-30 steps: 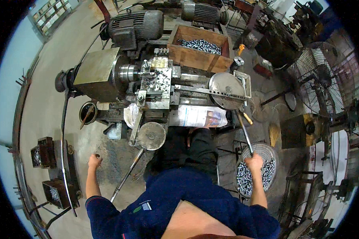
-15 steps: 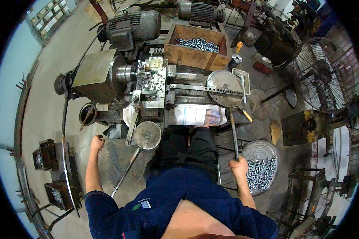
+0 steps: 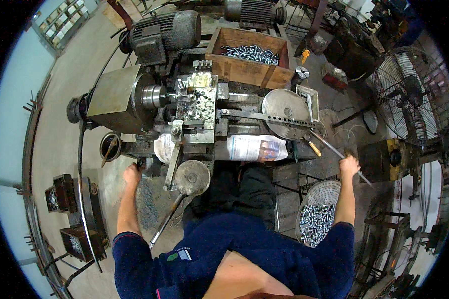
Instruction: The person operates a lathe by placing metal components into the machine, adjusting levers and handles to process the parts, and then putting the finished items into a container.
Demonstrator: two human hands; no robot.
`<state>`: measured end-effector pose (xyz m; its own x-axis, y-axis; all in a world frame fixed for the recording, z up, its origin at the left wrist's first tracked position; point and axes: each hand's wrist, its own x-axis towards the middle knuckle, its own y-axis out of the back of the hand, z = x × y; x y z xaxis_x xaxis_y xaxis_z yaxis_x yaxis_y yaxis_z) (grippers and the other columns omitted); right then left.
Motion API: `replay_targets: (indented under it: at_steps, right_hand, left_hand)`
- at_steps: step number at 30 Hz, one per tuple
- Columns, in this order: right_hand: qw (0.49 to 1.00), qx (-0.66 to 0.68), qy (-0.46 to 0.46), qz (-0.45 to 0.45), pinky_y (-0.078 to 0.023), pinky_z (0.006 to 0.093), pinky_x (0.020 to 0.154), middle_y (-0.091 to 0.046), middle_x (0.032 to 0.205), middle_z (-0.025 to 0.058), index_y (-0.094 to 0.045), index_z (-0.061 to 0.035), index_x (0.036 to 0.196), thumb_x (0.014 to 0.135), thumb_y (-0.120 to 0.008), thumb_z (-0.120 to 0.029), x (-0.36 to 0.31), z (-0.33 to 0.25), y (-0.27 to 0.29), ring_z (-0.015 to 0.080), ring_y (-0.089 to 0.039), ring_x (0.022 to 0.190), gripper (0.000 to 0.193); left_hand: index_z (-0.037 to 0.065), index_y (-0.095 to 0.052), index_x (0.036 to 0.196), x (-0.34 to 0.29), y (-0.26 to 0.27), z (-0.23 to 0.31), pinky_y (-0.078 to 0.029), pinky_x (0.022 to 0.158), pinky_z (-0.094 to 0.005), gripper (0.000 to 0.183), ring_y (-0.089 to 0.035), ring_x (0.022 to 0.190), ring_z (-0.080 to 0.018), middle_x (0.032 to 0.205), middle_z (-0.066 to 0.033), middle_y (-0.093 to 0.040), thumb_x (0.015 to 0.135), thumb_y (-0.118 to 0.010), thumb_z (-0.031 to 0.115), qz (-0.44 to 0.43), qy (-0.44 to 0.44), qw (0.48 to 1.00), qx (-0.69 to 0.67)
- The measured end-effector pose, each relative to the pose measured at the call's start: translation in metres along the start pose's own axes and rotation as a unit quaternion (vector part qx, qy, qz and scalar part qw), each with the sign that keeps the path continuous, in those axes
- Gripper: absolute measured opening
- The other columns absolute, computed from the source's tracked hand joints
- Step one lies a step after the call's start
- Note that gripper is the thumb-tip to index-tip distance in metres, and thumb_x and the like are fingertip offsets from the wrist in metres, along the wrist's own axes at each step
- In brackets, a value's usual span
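Note:
My right hand (image 3: 349, 166) is closed round a steel lever rod (image 3: 330, 145), out at the right of the machine. The rod runs from the large round metal disc (image 3: 284, 112), under a flat bar (image 3: 264, 116) with a row of holes. At the machine's front left, my left hand (image 3: 132, 174) is curled against a dark handle-like part (image 3: 141, 163); its fingertips are hidden. Between my arms, a smaller disc (image 3: 192, 178) carries another rod (image 3: 165, 222) slanting toward me. Beyond it stands the lathe-like machine's carriage (image 3: 196, 107), with the cylindrical chuck (image 3: 153, 96) at its left.
A wooden box (image 3: 249, 71) of shiny metal pieces sits behind the machine. A round perforated basket (image 3: 329, 192) of similar pieces lies below my right forearm. A pedestal fan (image 3: 409, 94) stands at right, a dark pot (image 3: 110, 145) at left. Printed paper (image 3: 254, 148) covers the front edge.
My right hand has swung the lever rod outward to the right and away from me. My left hand has moved right and slightly forward to the dark handle-like part. The view has shifted slightly.

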<state>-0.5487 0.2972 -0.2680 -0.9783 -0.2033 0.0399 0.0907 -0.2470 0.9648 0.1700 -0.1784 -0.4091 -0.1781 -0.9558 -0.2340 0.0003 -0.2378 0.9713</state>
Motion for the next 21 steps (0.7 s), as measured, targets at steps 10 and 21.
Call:
replay_targets:
  at_steps: [10,21]
  right_hand:
    - [0.994,0.028,0.021,0.103,-0.024,0.0485,0.107,-0.051,0.127,0.0168,-0.042,-0.0022,0.129,0.064,-0.069,-0.028,0.014,-0.021,-0.015,0.0323,-0.038,0.127,0.075]
    - [0.693,0.463,0.535,0.142,-0.044,0.0376,0.092,-0.060,0.113,0.0184,-0.063,-0.0043,0.108,0.060,-0.067,-0.011,-0.135,-0.231,0.188,0.0333,-0.056,0.106,0.049]
  left_hand:
    - [0.007,-0.059,0.094,0.014,-0.024,-0.029,-0.051,0.076,-0.0415,0.037,-0.064,0.088,-0.0319,0.096,-0.0149,-0.065,0.079,-0.061,0.041,-0.011,-0.074,0.990,0.120]
    - [0.000,-0.062,0.107,-0.031,0.103,-0.068,-0.051,0.069,-0.0382,0.035,-0.066,0.084,-0.0304,0.088,-0.0178,-0.067,0.082,-0.062,0.025,-0.031,-0.001,0.973,-0.227]
